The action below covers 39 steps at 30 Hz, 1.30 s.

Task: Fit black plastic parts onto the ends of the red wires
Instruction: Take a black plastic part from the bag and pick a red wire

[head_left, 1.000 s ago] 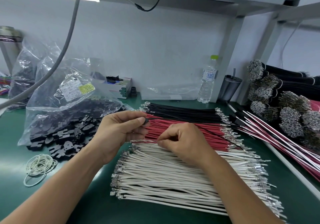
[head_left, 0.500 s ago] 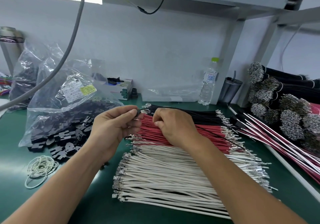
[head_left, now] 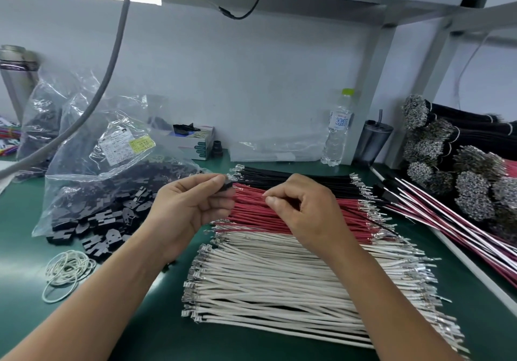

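A green work mat (head_left: pixel 33 262) lies before you under a grey shelf frame (head_left: pixel 386 61). On it, a clear plastic bag (head_left: pixel 92 165) spills black plastic parts (head_left: pixel 112 220) at your left. Red wires (head_left: pixel 279 215) lie in a row between black wires (head_left: pixel 293 177) and white wires (head_left: pixel 279 285). Your left hand (head_left: pixel 190 209) pinches one black part (head_left: pixel 228 186) above the red wires' left ends. Your right hand (head_left: pixel 305 209) pinches a red wire between curled fingers.
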Tool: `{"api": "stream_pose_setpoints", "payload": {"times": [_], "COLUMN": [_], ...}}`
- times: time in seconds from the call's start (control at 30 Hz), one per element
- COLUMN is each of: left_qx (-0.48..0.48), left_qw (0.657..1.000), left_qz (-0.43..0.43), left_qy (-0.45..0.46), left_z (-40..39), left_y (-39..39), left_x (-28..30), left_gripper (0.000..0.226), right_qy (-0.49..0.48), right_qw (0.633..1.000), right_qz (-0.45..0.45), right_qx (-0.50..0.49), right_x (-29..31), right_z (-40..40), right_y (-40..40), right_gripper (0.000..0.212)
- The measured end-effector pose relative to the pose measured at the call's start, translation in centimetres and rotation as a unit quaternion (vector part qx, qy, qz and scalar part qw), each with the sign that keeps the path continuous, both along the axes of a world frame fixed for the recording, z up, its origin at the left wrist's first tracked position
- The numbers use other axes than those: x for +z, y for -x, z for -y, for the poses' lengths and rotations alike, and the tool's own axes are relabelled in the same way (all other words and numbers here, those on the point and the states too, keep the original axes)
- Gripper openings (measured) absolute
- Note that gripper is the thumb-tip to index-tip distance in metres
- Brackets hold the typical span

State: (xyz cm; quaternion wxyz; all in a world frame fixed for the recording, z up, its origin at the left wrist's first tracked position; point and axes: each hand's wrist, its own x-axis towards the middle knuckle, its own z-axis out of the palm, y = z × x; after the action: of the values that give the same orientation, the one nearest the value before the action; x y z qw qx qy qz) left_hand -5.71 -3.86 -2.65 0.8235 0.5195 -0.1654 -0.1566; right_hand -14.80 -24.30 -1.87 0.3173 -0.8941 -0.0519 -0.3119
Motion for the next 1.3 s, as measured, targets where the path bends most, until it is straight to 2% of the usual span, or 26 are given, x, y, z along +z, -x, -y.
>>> {"api": "stream_pose_setpoints", "payload": {"times": [0.2,0.37,0.63,0.77,1.07,1.2,1.3], "left_qx": [-0.035,-0.055,-0.064,-0.065,-0.070,-0.077,-0.084], "left_qw": [0.999,0.998,0.998,0.997,0.994,0.994,0.992], "left_qz": [0.008,-0.001,0.006,0.013,0.047,0.046,0.044], "left_qy": [-0.004,-0.005,-0.025,-0.037,-0.064,-0.068,-0.077], "left_z": [-0.3,-0.2,-0.4,-0.4,-0.5,-0.5,-0.5], "left_y": [0.2,0.3,0.2,0.3,0.4,0.4,0.4], "left_x": [0.1,0.2,0.0,-0.1,-0.1,-0.1,-0.1], "left_gripper": [0.022,0.021,0.023,0.031,0.034,0.031,0.034], "right_qy": [0.000,-0.039,-0.044,-0.039,0.009,-0.010,0.028], "right_qw": [1.000,0.997,0.997,0.998,0.999,0.999,0.999], "right_qz": [0.000,0.048,0.045,0.044,-0.036,-0.043,-0.042], "right_qx": [0.022,0.051,0.037,0.024,0.012,0.014,0.007], "right_x": [-0.5,-0.4,-0.5,-0.6,-0.5,-0.2,-0.3], "right_z": [-1.1,-1.8,-1.7,-1.9,-1.6,-1.5,-1.6], "right_y": [0.1,0.1,0.1,0.1,0.3,0.4,0.4], "right_gripper": [0.011,0.010,0.006,0.004,0.009,0.010,0.010]}}
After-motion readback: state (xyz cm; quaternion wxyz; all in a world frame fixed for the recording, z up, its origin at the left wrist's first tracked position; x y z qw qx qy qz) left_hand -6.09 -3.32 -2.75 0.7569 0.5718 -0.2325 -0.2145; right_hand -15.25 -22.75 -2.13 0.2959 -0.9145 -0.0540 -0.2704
